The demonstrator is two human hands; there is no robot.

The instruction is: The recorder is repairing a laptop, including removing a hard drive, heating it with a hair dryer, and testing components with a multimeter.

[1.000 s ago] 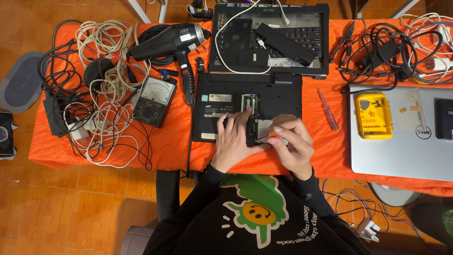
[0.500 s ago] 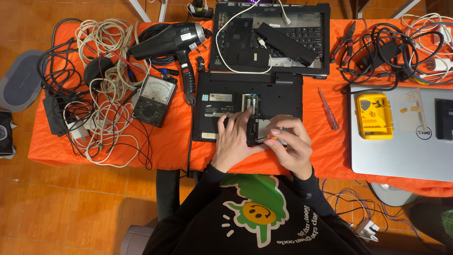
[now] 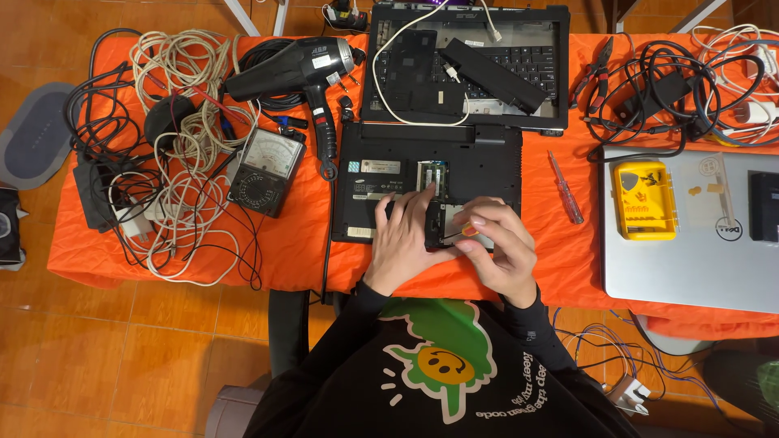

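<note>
Orange cloth (image 3: pixel 292 243) covers the table; an upturned black laptop base (image 3: pixel 406 162) lies on it, underside exposed for access. The left hand (image 3: pixel 406 243) is laid flat on the base, pressing it steady, nothing grasped. The right hand (image 3: pixel 499 251) is pinched on what appears a small screwdriver (image 3: pixel 464 231), tip toward the open bay beside the left fingers. A spare red screwdriver (image 3: pixel 565 188) lies well right of the grip

The left hand (image 3: pixel 406 243) lies flat on an upturned black laptop (image 3: pixel 389 174); just beside it, the right hand (image 3: pixel 499 251) pinches a small screwdriver (image 3: pixel 462 233) over the open bay.
</note>
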